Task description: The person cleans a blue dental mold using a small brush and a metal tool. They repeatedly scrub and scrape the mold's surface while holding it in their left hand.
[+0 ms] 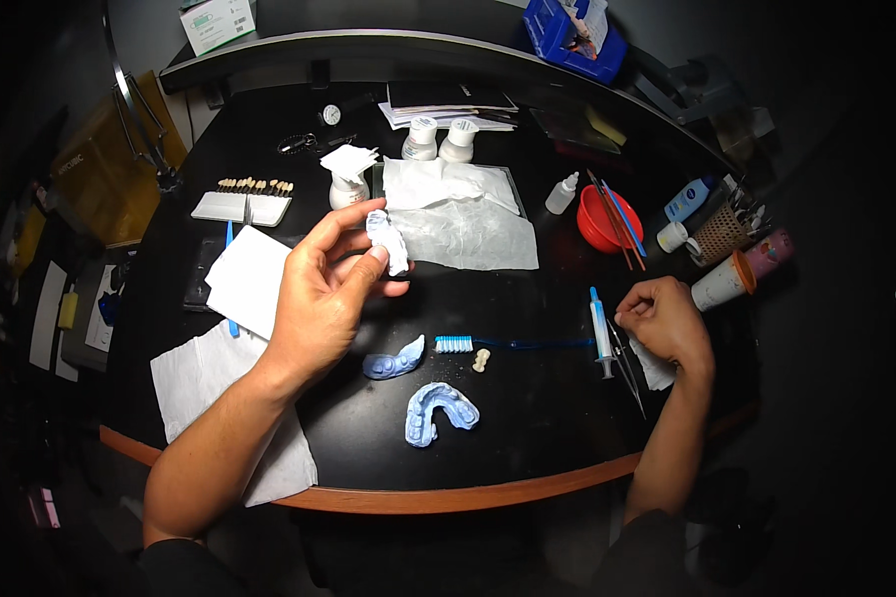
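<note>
My left hand (pixel 324 284) is raised above the desk, its thumb and fingers closed on a white dental cast (pixel 387 243). At the right, my right hand (pixel 665 320) rests low with its fingers curled together. Its fingertips are at the upper end of metal tweezers (pixel 627 370), and whether they grip them is hidden. A blue-and-white syringe (pixel 600 333) lies just left of them. Between my hands lie a blue impression piece (pixel 394 359), a horseshoe-shaped blue dental impression (pixel 442 407), a toothbrush (pixel 455 344) and a small tooth-coloured dental piece (pixel 481 360).
White tissue (pixel 459 237) covers a glass plate behind the cast. Two white-capped jars (pixel 420 140) stand beyond it. A red bowl (pixel 604 221) with brushes across it and a paper cup (pixel 724 283) stand at the right. A tooth shade guide (pixel 241 207) and paper sheets (pixel 250 281) are at the left.
</note>
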The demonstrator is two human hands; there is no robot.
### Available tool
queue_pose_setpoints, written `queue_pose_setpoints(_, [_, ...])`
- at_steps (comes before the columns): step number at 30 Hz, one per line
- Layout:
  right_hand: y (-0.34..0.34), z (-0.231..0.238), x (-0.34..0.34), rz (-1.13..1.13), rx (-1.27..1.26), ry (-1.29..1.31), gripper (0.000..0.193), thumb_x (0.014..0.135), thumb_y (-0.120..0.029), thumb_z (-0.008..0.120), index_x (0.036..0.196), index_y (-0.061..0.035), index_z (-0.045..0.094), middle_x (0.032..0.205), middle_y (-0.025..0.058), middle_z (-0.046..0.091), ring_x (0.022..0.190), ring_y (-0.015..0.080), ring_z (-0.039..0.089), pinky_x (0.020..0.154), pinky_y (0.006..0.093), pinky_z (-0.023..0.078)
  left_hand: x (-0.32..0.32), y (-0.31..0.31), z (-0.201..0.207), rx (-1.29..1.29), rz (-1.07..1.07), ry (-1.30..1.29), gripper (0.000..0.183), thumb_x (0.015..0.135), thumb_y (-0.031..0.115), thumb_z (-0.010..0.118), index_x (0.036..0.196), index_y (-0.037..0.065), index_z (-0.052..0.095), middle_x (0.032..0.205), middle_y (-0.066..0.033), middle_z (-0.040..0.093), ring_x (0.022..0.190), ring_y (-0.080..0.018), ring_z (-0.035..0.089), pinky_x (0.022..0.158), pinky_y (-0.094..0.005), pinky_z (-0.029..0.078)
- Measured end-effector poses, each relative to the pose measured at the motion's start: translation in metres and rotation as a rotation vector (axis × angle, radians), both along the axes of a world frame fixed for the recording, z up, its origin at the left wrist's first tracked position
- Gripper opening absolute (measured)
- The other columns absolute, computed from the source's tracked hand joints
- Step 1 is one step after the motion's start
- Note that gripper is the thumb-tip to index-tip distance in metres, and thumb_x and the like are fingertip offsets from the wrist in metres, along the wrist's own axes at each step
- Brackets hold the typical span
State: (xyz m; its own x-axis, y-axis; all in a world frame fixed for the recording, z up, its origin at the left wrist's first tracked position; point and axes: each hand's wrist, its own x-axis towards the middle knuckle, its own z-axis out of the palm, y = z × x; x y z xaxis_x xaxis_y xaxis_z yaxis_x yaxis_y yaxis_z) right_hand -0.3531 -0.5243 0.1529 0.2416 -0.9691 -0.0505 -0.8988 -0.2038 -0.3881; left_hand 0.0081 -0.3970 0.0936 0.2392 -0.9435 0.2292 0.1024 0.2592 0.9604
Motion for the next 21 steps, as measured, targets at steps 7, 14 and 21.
queue_pose_setpoints(7, [0.008,0.000,0.014,0.019,0.055,0.036,0.003,0.085,-0.004,0.080,0.087,-0.0020,0.080,0.077,0.0124,0.078,0.072,0.0201,0.078,0.071,0.0311,0.059,0.006,-0.002,0.011,0.025,0.018,0.014,0.057,0.095,-0.007,0.071,0.148,-0.004,0.052,0.122,-0.0142,0.060,0.098,-0.0159,0.074,0.089,-0.0253,0.061])
queue_pose_setpoints(14, [0.012,-0.004,0.018,0.068,0.037,0.033,0.004,0.081,-0.001,0.079,0.085,-0.0008,0.080,0.072,0.0128,0.077,0.068,0.0189,0.077,0.067,0.0295,0.058,0.006,0.003,0.012,0.035,-0.074,0.068,0.069,0.085,-0.013,0.078,0.148,-0.003,0.052,0.123,-0.0153,0.059,0.100,-0.0137,0.071,0.091,-0.0253,0.063])
queue_pose_setpoints(21, [0.013,-0.005,0.022,0.088,0.055,0.048,0.006,0.081,0.004,0.079,0.087,0.0017,0.080,0.071,0.0087,0.076,0.064,0.0100,0.071,0.065,0.0251,0.056,0.002,0.006,0.018,0.038,-0.126,0.036,0.068,0.086,-0.013,0.079,0.148,-0.002,0.052,0.122,-0.0151,0.060,0.101,-0.0142,0.071,0.092,-0.0266,0.063])
